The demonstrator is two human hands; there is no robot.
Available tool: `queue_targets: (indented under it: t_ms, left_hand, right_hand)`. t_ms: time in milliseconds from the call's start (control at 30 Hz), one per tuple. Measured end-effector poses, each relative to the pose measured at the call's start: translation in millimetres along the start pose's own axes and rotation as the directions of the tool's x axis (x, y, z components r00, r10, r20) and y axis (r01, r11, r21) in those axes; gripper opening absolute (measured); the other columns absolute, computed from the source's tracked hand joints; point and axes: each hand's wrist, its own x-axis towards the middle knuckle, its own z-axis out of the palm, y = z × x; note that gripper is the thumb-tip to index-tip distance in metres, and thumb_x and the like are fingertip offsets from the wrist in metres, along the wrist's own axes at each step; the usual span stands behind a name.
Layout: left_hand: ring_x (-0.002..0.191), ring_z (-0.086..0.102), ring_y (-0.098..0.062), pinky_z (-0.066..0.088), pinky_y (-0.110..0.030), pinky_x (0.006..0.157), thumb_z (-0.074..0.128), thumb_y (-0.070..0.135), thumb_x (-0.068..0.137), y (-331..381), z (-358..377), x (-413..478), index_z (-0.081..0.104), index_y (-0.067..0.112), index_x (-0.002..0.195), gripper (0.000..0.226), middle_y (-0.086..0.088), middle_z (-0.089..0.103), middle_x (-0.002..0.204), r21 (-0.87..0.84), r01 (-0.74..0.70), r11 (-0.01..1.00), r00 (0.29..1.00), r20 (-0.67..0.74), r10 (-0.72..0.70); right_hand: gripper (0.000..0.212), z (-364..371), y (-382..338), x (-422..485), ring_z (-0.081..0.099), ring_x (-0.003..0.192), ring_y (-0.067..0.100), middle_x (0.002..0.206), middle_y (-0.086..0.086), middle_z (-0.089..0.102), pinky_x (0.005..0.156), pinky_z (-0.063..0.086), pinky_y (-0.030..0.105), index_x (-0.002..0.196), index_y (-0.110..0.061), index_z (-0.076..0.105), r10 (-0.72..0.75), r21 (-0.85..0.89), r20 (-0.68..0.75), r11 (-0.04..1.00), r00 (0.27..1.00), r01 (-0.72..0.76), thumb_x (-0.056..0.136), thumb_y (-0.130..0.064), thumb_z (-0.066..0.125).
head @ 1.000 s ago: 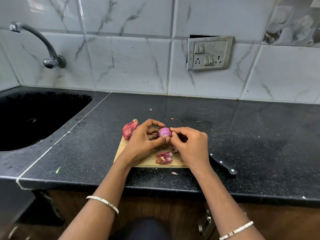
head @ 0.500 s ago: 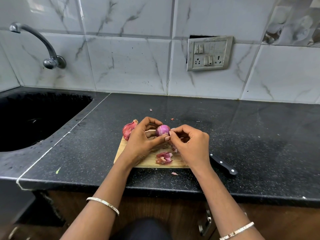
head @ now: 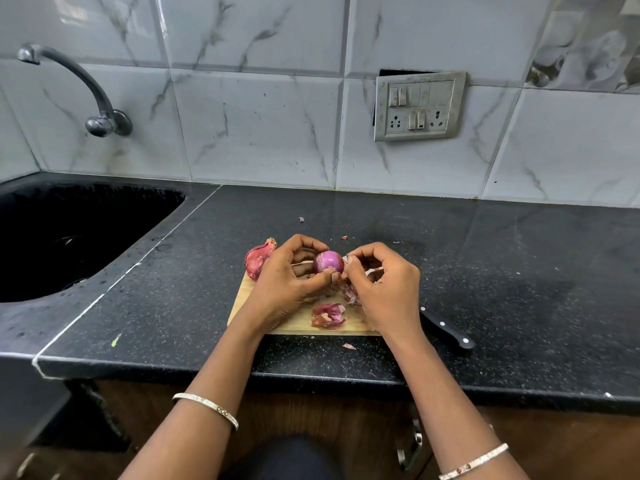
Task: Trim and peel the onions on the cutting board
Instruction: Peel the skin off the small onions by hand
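My left hand [head: 289, 282] holds a small purple onion [head: 328, 262] between thumb and fingers, just above the wooden cutting board [head: 298, 318]. My right hand [head: 384, 285] pinches a strip of onion skin [head: 348, 291] at the onion's right side; the strip hangs down toward the board. An unpeeled red onion [head: 258, 259] lies at the board's far left corner, behind my left hand. A heap of loose peel [head: 327, 315] rests on the board between my wrists.
A black-handled knife [head: 446, 329] lies on the dark granite counter [head: 485, 271] just right of the board, its blade hidden by my right hand. A deep black sink [head: 69, 237] with a tap [head: 86, 95] lies to the left. Small peel scraps [head: 349, 346] dot the counter.
Both hands have lifted the onion slightly and turned it. My right fingers have shifted from its lower right to its upper right side, pulling skin away.
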Motion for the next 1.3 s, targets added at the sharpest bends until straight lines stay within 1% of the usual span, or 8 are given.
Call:
queue_targets:
  t_ms: [133, 300, 533, 800, 933, 1033, 1200, 1300]
  left_hand:
    - [0.103, 0.074, -0.027, 0.062, -0.045, 0.089, 0.087, 0.014, 0.072, 1.3, 0.5, -0.7, 0.061, 0.010, 0.116, 0.051, -0.012, 0.073, 0.112, -0.008, -0.015, 1.000, 1.000, -0.013, 0.015]
    - [0.103, 0.075, -0.026, 0.060, -0.045, 0.092, 0.090, 0.015, 0.069, 0.1, -0.3, 0.1, 0.061, 0.011, 0.115, 0.055, -0.011, 0.072, 0.113, 0.009, -0.019, 1.000, 1.000, -0.016, 0.019]
    - [0.104, 0.074, -0.030, 0.061, -0.046, 0.091, 0.090, 0.012, 0.069, 2.8, 1.0, -0.8, 0.061, 0.010, 0.115, 0.054, -0.015, 0.071, 0.116, -0.015, -0.006, 1.000, 1.000, 0.014, 0.007]
    - [0.106, 0.073, -0.031, 0.060, -0.043, 0.094, 0.089, -0.002, 0.071, 4.9, -0.5, -1.3, 0.065, 0.010, 0.111, 0.048, -0.011, 0.074, 0.112, 0.003, 0.002, 1.000, 0.998, 0.058, -0.002]
    - [0.109, 0.072, -0.032, 0.059, -0.047, 0.096, 0.089, 0.001, 0.071, 4.2, -1.3, -0.5, 0.066, 0.012, 0.111, 0.048, -0.009, 0.073, 0.117, -0.004, -0.006, 1.000, 0.998, 0.070, 0.007]
    - [0.107, 0.072, -0.027, 0.059, -0.046, 0.094, 0.088, -0.001, 0.073, 3.4, -1.3, -0.1, 0.066, 0.011, 0.112, 0.046, -0.007, 0.073, 0.115, 0.011, -0.018, 1.000, 0.998, 0.055, 0.018]
    - [0.102, 0.073, -0.023, 0.061, -0.038, 0.091, 0.082, -0.009, 0.078, 1.9, -1.0, 0.5, 0.064, 0.005, 0.116, 0.044, -0.011, 0.072, 0.114, 0.001, -0.023, 1.000, 0.999, 0.033, 0.023]
    - [0.100, 0.071, -0.019, 0.061, -0.033, 0.087, 0.079, -0.012, 0.079, 1.8, -0.4, 0.4, 0.063, 0.003, 0.116, 0.042, -0.010, 0.071, 0.113, -0.006, -0.031, 1.000, 0.999, 0.029, 0.031]
  right_hand:
    - [0.002, -1.2, -3.9, -0.7, 0.068, 0.076, 0.003, 0.079, -0.013, 0.072, 0.066, 0.047, 0.011, 0.088, -0.018, 0.077, -0.022, 0.027, 0.060, 0.999, 0.998, 0.021, 0.087, -0.018, 0.078]
    - [0.003, -0.7, 3.5, 2.9, 0.068, 0.079, 0.006, 0.081, -0.014, 0.073, 0.071, 0.049, 0.018, 0.086, -0.021, 0.078, -0.017, 0.004, 0.064, 1.000, 0.998, 0.017, 0.087, -0.018, 0.079]
    - [0.007, 5.3, 10.4, 1.3, 0.061, 0.087, 0.014, 0.088, -0.011, 0.066, 0.079, 0.050, 0.040, 0.090, -0.019, 0.067, -0.068, -0.085, 0.082, 0.994, 0.994, 0.075, 0.093, -0.013, 0.067]
    - [0.008, 4.2, 13.0, 1.7, 0.059, 0.089, 0.017, 0.091, -0.008, 0.063, 0.079, 0.049, 0.039, 0.094, -0.018, 0.063, -0.021, -0.103, 0.015, 0.994, 1.000, 0.022, 0.095, -0.009, 0.063]
    - [0.009, 3.4, 13.3, 2.1, 0.061, 0.088, 0.016, 0.091, -0.010, 0.065, 0.080, 0.052, 0.042, 0.094, -0.021, 0.065, 0.003, -0.114, -0.033, 0.993, 0.999, -0.007, 0.094, -0.012, 0.065]
    - [0.020, 1.7, 10.8, 1.5, 0.064, 0.089, 0.011, 0.094, -0.014, 0.069, 0.083, 0.054, 0.041, 0.100, -0.022, 0.070, 0.020, -0.085, -0.010, 0.996, 1.000, -0.021, 0.088, -0.008, 0.062]
    - [0.007, 0.3, 3.2, 0.6, 0.065, 0.087, 0.005, 0.085, -0.021, 0.072, 0.080, 0.053, 0.035, 0.088, -0.029, 0.076, -0.017, -0.043, 0.039, 0.999, 0.999, 0.019, 0.091, -0.030, 0.071]
    - [0.010, 0.9, 3.6, 0.4, 0.064, 0.089, 0.004, 0.085, -0.019, 0.074, 0.082, 0.052, 0.035, 0.088, -0.029, 0.079, -0.034, -0.052, 0.062, 0.998, 0.998, 0.037, 0.089, -0.037, 0.075]
